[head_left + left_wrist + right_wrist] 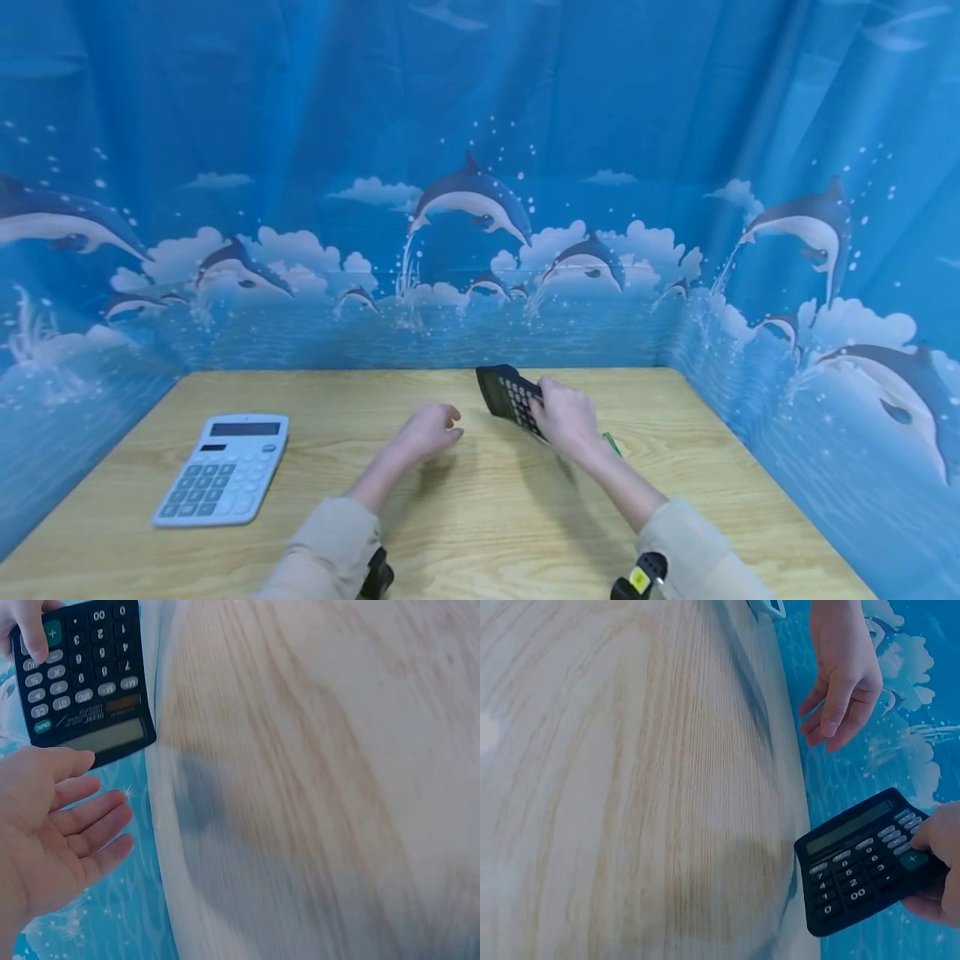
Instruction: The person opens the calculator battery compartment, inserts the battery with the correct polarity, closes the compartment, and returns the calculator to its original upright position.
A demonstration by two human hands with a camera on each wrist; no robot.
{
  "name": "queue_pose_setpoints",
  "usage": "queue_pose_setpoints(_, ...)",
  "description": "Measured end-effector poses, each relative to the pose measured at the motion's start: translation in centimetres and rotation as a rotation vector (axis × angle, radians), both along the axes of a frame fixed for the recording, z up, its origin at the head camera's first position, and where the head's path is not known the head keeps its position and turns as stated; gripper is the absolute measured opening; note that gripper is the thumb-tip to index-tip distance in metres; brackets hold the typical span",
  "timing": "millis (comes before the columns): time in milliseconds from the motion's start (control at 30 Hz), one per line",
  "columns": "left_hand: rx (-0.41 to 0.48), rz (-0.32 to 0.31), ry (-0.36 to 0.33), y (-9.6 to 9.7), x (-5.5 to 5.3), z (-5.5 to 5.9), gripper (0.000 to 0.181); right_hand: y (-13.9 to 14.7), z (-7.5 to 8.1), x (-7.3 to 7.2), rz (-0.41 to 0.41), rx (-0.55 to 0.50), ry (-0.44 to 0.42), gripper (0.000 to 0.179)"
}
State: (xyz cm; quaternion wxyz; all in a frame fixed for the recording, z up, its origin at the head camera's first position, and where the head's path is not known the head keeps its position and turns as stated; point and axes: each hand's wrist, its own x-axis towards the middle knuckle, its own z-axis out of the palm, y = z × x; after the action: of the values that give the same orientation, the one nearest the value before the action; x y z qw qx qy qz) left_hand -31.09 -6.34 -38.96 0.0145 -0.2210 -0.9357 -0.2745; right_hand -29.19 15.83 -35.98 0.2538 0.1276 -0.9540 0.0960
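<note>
Beige fabric sleeves [326, 542] lead to both hands. Right hand's [567, 414] thumb and fingers pinch a black rectangular plastic calculator [506, 396] by its edge, tilted above the pale wood-grain worktop [465, 542], probably leaving its display uncovered. Left hand [427, 429] is empty, fingers loosely spread, near that display. Well left of those fingers, a white rectangular plastic calculator [255, 462] lies flat. No container shows.

The head camera looks forward and down over the bench [480, 517]; each wrist camera looks from closer, and both see the black calculator [855, 866].
</note>
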Motion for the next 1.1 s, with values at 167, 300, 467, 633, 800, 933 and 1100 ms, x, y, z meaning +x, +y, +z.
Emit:
queue_pose_setpoints(167,0.012,0.023,-0.046,0.8,0.2,-0.1,0.031,0.4,-0.3,-0.3,-0.025,-0.183,-0.123,0.026)
queue_pose_setpoints(300,0.04,0.065,-0.081,1.1,0.3,-0.2,0.034,0.5,-0.6,-0.6,-0.086,-0.404,-0.255,0.025)
queue_pose_setpoints(467,0.112,0.14,-0.113,1.3,0.2,-0.4,0.039,0.2,-0.8,-0.7,-0.1,-0.722,-0.4,0.024)
queue_pose_setpoints(633,0.202,0.203,-0.183,1.3,0.1,-0.6,0.047,-0.5,-1.0,-0.7,-0.047,-1.063,-0.494,0.023)
queue_pose_setpoints(800,0.343,0.247,-0.275,1.4,0.1,-0.6,0.047,-1.4,-1.6,-0.6,0.025,-1.297,-0.538,0.023)
queue_pose_setpoints(933,0.466,0.307,-0.308,1.5,0.1,-0.8,0.039,-1.7,-2.2,-0.7,0.061,-1.405,-0.569,0.024)
queue_pose_setpoints(1100,0.686,0.351,-0.358,1.8,0.0,-1.0,0.03,-1.9,-2.8,-0.9,0.075,-1.431,-0.6,0.026)
